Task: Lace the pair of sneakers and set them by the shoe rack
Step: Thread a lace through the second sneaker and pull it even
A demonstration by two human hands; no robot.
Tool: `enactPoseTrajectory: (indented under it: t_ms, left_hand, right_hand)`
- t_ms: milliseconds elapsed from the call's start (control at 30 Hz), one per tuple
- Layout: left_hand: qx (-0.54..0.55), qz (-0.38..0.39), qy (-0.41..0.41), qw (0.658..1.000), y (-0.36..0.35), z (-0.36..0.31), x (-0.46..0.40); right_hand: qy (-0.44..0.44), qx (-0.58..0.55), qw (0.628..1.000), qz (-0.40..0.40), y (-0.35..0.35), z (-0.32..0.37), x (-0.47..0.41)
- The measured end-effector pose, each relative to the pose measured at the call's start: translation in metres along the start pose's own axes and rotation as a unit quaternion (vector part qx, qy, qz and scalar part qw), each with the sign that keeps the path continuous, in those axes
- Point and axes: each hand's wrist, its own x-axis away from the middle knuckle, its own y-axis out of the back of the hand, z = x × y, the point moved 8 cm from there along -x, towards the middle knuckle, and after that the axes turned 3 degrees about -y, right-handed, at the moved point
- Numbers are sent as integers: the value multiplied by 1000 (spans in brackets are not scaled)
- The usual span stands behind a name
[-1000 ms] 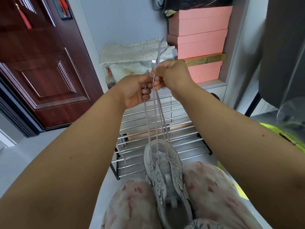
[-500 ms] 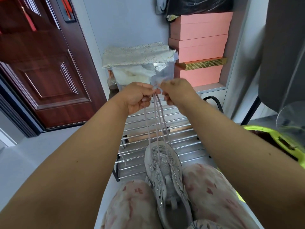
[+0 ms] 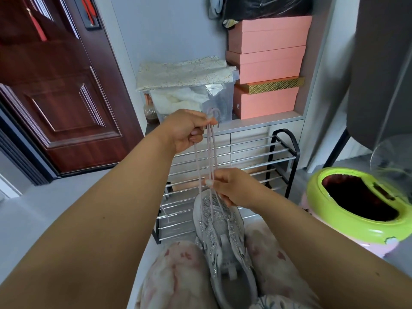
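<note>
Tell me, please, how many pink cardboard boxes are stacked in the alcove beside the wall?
3: the top pink cardboard box, the middle one beneath it, and the bottom one, under a gold band. More may hide behind the black plastic bag above.

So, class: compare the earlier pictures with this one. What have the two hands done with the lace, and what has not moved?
The right hand has dropped from beside the left hand down the shoelace and now pinches the strands just above the sneaker. The left hand still grips the lace ends up high. The sneaker stays between the knees, in front of the shoe rack.
</note>
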Motion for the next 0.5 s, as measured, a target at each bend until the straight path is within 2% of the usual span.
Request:
enactPoseTrajectory:
  t_ms: [167,333,433,500]
  left_hand:
    - [8,20,16,1000,-2,9,0]
    - [-17,77,140,987,-4,62,11]
    - [-39,142,172,974,-10,86,28]
    - [-43,193,163,967,-16,91,40]
  right_hand:
    - [-7,-88,995,-46,7,3,1]
    - [42,-176,974,-134,52,50,-12]
    - [53,-209,964,-154,72,74,-27]
    - [46,-216,963,-153,78,82,-39]
